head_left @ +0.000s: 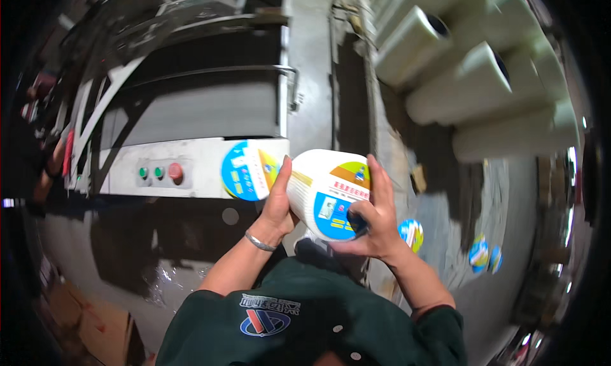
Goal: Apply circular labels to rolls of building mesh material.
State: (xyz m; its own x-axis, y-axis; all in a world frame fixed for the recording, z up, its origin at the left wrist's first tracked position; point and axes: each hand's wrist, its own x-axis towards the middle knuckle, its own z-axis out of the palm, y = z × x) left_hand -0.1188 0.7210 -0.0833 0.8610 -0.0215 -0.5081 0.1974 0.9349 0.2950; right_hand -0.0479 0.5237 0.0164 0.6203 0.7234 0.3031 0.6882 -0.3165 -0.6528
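Between my two hands is a white ribbed roll (303, 204), tilted so that its round end faces up and to the right. A round blue, white and yellow-green label covers that end, with a dark spot near my thumb. My left hand (277, 207), with a silver bracelet at the wrist, presses against the roll's left side. My right hand (377, 223) grips the right side, its thumb across the label and its fingers along the far edge. Just left of my left hand, a similar round label (237, 175) shows at the corner of a white machine panel.
The machine panel (207, 178) carries green buttons (151, 172) and a red button (175, 171). Several large white rolls (464, 86) are stacked at the upper right. Round-labelled items (478, 253) lie lower right. A cardboard box (102, 331) is at the lower left. Another person's arm (54, 165) shows far left.
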